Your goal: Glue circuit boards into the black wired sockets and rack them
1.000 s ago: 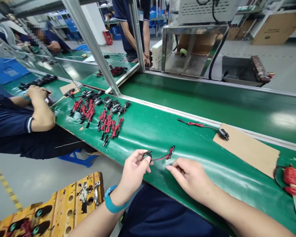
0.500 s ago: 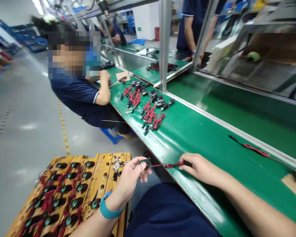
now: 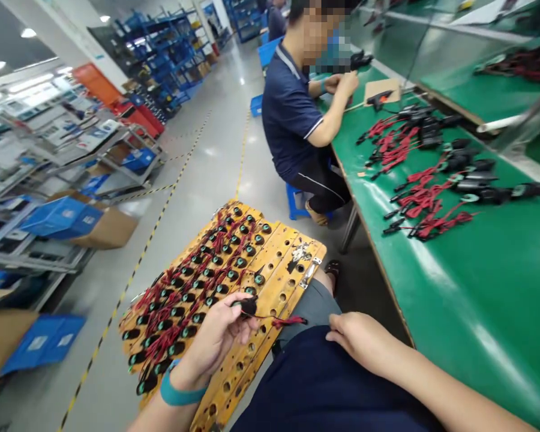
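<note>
My left hand (image 3: 220, 333), with a teal band at the wrist, pinches a small black round part (image 3: 247, 306) above a yellow board with holes (image 3: 276, 258). From that part a red and black wire bundle (image 3: 288, 321) trails to the right, its free end apart from my right hand. Over my lap, close to the green table (image 3: 477, 294), my right hand (image 3: 357, 336) has its fingers curled together with nothing visible in them. Rows of similar black parts with green faces (image 3: 216, 260) sit in the board's holes, red wires lying across them.
Several black parts with red wires (image 3: 432, 204) lie on the table. Beyond them a seated co-worker (image 3: 292, 114) works with both hands, near an orange-tipped tool (image 3: 378, 99). Blue bins (image 3: 63, 216) and shelving stand across the aisle at left.
The view has turned left. My left hand has carried the black part over the board. My right hand has let go of the wire bundle and is now over my lap.
</note>
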Motion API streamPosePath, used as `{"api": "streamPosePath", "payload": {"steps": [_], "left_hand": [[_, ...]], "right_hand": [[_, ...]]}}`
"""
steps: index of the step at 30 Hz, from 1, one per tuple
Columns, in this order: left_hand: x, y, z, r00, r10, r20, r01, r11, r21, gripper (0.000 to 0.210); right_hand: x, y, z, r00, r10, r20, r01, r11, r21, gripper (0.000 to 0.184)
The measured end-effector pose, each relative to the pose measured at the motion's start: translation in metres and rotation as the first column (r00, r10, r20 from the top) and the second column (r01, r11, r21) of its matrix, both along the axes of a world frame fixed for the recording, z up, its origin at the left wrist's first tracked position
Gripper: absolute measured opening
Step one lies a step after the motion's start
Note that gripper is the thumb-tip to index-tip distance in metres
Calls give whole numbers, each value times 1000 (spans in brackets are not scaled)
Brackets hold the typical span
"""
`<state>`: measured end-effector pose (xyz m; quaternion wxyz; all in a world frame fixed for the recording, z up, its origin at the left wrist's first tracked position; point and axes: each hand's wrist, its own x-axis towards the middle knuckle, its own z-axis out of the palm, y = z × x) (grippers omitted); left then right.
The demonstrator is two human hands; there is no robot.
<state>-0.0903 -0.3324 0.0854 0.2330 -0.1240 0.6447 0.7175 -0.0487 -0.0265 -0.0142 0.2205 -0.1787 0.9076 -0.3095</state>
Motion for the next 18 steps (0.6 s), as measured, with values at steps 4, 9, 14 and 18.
{"api": "streamPosePath", "payload": {"steps": [4,9,14,18], "left_hand": [[27,-55,7,948,315,-35,-316,949,-15,37],[55,-100,24,837,543,-74,-540,840,56,25],[90,-124,12,478,858,-188,-853,505,132,18],[112,-114,-35,300,949,-96,-952,304,29,21]], "right_hand": [[10,11,-25,999,3,47,-5,999,52,28],[7,29,-45,997,-48,65,50,998,-36,36],[3,33,-48,992,-54,110,63,995,-83,37],[3,33,-49,987,-57,153,71,994,-86,35]]}}
